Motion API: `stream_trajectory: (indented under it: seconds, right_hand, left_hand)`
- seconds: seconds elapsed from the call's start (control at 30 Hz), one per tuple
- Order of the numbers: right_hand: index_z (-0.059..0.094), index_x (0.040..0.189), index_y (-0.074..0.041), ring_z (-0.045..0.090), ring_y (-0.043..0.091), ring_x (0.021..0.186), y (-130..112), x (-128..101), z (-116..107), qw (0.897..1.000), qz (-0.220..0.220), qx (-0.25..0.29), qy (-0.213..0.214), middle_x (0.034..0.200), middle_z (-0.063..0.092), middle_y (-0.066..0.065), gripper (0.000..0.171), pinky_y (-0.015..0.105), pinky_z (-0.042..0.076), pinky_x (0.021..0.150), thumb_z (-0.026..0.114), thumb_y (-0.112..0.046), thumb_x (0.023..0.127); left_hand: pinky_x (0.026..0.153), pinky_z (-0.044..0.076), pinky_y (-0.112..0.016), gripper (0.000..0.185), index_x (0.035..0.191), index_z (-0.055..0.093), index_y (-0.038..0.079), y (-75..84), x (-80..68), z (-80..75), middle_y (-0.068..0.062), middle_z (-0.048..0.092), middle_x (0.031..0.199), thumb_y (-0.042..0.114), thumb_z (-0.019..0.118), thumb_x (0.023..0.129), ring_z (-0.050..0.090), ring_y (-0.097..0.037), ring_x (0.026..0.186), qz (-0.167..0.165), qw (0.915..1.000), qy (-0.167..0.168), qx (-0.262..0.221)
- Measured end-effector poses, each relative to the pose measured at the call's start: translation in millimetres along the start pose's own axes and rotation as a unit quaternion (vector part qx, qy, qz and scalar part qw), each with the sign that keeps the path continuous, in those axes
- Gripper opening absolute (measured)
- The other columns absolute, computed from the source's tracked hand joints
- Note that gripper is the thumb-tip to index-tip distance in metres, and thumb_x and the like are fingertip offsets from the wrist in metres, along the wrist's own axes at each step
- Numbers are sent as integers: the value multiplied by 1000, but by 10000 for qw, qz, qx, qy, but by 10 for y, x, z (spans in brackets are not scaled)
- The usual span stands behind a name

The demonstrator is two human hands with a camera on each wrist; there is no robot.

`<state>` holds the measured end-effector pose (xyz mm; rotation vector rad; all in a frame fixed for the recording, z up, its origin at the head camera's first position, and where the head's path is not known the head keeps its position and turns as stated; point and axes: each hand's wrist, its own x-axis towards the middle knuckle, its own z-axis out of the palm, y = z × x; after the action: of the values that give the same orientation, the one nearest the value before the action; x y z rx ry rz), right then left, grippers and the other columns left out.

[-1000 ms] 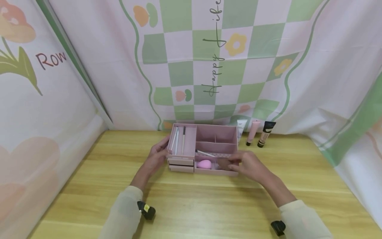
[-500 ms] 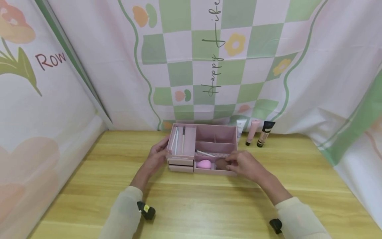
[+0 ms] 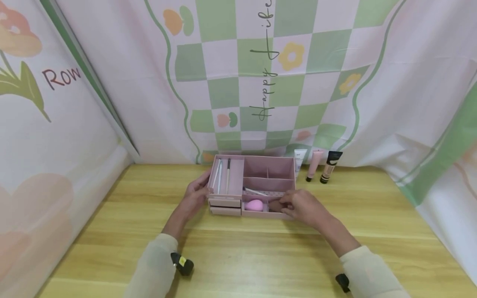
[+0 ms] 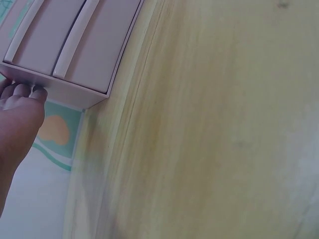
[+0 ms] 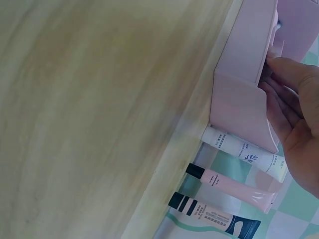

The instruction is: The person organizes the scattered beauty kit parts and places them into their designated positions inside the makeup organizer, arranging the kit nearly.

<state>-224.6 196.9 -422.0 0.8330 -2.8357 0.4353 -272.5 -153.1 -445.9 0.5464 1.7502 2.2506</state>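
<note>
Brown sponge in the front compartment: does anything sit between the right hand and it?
Nothing visible does. In the head view the right hand reaches over the front wall of the pink organizer, fingers already at the brown sponge. The pink sponge lies beside it, on the side away from the hand.

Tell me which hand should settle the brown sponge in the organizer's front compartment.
Right. The right hand already has its fingers on the brown sponge beside the pink sponge. The left hand rests on the pink organizer's left side, probably steadying it.
</note>
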Motion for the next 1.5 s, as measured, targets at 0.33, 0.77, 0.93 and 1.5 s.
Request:
stream_trajectory:
  seconds: [0.33, 0.77, 0.93, 1.5]
  right_hand:
    - [76, 94, -8, 71, 20, 85, -28, -34, 44, 9999, 31, -138, 52, 95, 76, 5, 15, 37, 61, 77, 77, -16, 82]
    - [75, 97, -5, 70, 19, 85, 7, -74, 74, 9967, 243, 685, 366, 95, 76, 8, 17, 32, 62, 73, 76, -9, 81]
    - [76, 99, -7, 70, 19, 89, 24, -104, 76, 9891, 537, 1317, 392, 97, 76, 7, 16, 31, 62, 72, 74, -7, 83]
    - [74, 104, -6, 69, 11, 85, 221, -132, -77, 9657, 1032, 2334, 484, 97, 76, 11, 18, 19, 59, 74, 68, -5, 87]
  left_hand:
    - [119, 30, -29, 73, 155, 20, 9, -37, -26, -7, -8, 13, 166, -6, 47, 88, 16, -29, 154, -75, 9999, 127, -14]
    - [120, 29, -32, 72, 155, 22, 10, -49, -41, -3, -8, 14, 166, -5, 47, 89, 17, -28, 153, -122, 9997, 216, -16]
    - [120, 30, -33, 73, 155, 21, 12, -45, -41, -6, -7, 13, 166, -4, 48, 89, 17, -30, 153, -193, 9997, 169, -15]
    - [122, 27, -36, 73, 155, 22, 12, -10, -7, 16, -7, 15, 166, -4, 49, 89, 19, -28, 153, -182, 9995, 253, -19]
